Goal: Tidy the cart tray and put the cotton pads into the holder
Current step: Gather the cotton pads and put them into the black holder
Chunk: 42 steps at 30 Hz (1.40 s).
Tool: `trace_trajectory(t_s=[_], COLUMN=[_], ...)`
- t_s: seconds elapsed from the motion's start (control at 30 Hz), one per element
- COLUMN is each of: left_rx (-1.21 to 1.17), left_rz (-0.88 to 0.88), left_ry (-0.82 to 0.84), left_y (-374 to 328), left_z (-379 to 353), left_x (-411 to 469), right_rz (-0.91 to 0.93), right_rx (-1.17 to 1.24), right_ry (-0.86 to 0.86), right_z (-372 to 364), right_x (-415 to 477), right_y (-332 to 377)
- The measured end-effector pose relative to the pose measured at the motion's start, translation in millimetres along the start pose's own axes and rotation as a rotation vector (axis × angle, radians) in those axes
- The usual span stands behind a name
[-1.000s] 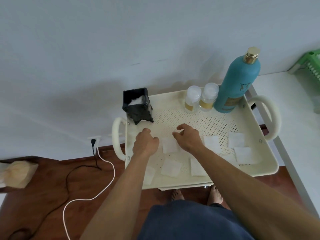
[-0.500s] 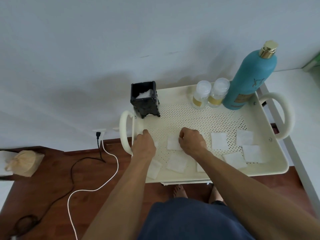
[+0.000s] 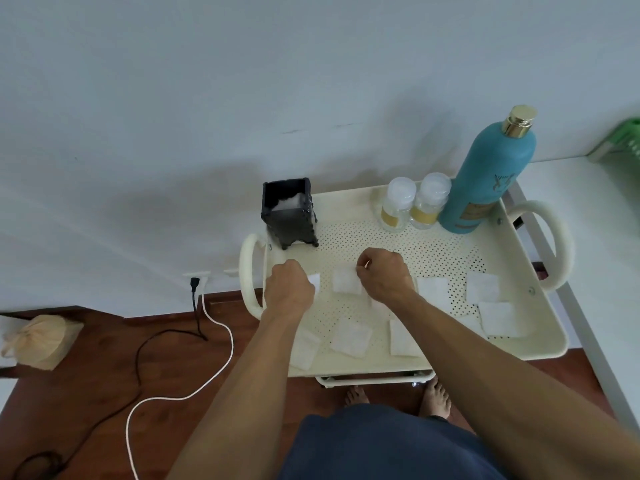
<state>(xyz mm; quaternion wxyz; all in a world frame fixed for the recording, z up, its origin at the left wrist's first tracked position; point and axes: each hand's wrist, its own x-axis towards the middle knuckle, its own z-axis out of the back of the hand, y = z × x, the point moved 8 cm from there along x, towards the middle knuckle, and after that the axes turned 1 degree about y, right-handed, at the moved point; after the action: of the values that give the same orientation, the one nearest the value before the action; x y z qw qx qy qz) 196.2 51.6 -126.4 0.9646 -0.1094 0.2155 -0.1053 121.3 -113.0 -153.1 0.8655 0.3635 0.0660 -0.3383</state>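
Several white square cotton pads lie scattered on the cream perforated cart tray. The black square holder stands at the tray's back left corner with white pads showing inside. My left hand is a closed fist near the left rim, and a corner of a cotton pad pokes out of it. My right hand rests at the tray's middle, its fingertips pinched on the right edge of another pad that lies flat. More pads sit at front and right.
Two small clear bottles and a tall teal bottle with a gold cap stand along the tray's back right. A white surface adjoins the cart's right handle. Cables trail over the wooden floor at left.
My right hand's fingers have closed from a spread pose onto a pad at the tray's middle. My left fist stays near the left rim. The view has shifted slightly.
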Motion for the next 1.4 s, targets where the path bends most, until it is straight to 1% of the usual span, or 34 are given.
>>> trace_trajectory(t_s=[0.17, 0.4, 0.57, 0.67, 0.77, 0.93, 1.03, 1.2, 1.3, 1.4], left_rx=[-0.141, -0.333, -0.379, -0.405, -0.439, -0.485, -0.497, -0.596, -0.624, -0.668], left_rz=[-0.015, -0.036, -0.011, 0.014, 0.026, 0.042, 0.021, -0.079, -0.122, -0.126], left_ry=[-0.135, -0.258, -0.349, -0.399, -0.422, -0.412, -0.415, -0.337, -0.349, -0.365], left_y=[-8, -2, 12, 23, 31, 44, 50, 45, 37, 32], left_z=[33, 81, 106, 115, 121, 125, 126, 123, 125, 128], left_x=[7, 15, 15, 15, 18, 27, 31, 40, 43, 47], right_rz=[0.045, 0.195, 0.296, 0.319, 0.330, 0.358, 0.364, 0.389, 0.442, 0.446], right_rx=[0.054, 0.146, 0.154, 0.145, 0.131, 0.148, 0.069, -0.141, -0.224, -0.317], right_ry=[-0.067, -0.128, -0.126, -0.114, -0.099, -0.086, -0.095, -0.090, -0.129, -0.125], right_z=[27, 60, 72, 72, 65, 54, 47, 37, 39, 37], right_x=[12, 25, 35, 42, 50, 61, 69, 70, 66, 64], right_y=[18, 70, 114, 133, 146, 171, 180, 179, 184, 181])
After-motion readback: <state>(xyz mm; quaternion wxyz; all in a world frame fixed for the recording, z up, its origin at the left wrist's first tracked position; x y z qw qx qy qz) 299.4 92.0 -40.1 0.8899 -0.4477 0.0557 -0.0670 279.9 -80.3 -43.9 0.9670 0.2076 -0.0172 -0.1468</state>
